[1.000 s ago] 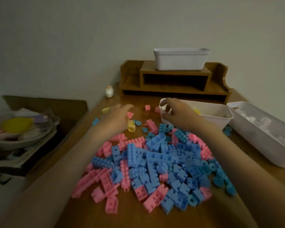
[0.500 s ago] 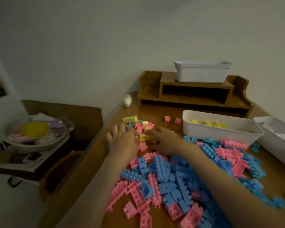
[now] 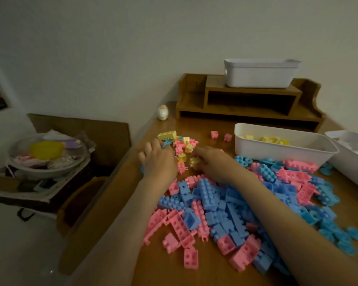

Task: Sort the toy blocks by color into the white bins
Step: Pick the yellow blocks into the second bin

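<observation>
- Nearest me, the pink and blue pile (image 3: 225, 203): a careless sweep could scatter it
- My right hand (image 3: 213, 164) pinches a yellow block (image 3: 195, 162); my left hand (image 3: 158, 159) lies palm down, grip unclear, by the table (image 3: 194, 124) edge, where blocks could drop
- Beyond, the yellow-filled white bin (image 3: 277, 157)

At the back of your wooden surface (image 3: 205, 273), in the upper right of the frame, stands a wooden desk shelf (image 3: 250, 102), with a small egg-shaped figurine (image 3: 162, 112) just left of it. At the frame's left you see a cardboard box (image 3: 103, 133) and a clear dish (image 3: 48, 162) holding a yellow bowl (image 3: 46, 150).
</observation>
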Tool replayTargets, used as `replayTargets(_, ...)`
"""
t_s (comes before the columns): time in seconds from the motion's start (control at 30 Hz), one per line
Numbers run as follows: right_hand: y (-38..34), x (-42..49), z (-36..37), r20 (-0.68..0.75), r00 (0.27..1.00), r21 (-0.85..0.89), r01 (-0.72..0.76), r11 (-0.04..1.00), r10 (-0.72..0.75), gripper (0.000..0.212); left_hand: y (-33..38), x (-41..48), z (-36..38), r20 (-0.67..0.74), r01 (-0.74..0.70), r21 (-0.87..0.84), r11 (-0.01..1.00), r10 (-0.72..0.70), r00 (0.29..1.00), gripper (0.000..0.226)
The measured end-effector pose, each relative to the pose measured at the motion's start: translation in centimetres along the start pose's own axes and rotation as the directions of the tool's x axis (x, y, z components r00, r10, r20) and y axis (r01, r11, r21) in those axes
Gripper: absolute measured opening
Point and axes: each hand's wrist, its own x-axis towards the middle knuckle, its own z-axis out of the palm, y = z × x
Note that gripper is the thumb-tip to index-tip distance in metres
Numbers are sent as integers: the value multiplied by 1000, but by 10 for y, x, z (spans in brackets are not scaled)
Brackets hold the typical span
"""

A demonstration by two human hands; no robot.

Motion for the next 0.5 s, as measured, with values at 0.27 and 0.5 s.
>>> replayTargets(0.27,3,-3,0,-62,998,98,24,995,-18,33,-4,1,-5,78,31,14,999,-32,996,30)
replayTargets(0.5,3,-2,-4,-113,994,195,12,981,10,30,1,-3,-8,-117,-28,-113,993,15,993,25)
